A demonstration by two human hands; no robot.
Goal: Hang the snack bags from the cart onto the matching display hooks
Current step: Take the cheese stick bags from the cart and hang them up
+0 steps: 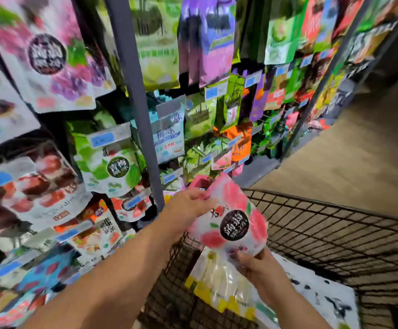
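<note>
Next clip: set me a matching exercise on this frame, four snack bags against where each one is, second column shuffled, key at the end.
Bags
1. pink bag
2. yellow-edged bag
3. green bag
4. white bag with black marks

Places
A. hangs left of the grey post
B. lies in the cart, at the lower right of the view
C. gripped by the left hand at its top and the right hand at its bottom
D. lies in the cart, just beneath the right hand

Pairs: 1-C, 2-D, 3-A, 4-B
</note>
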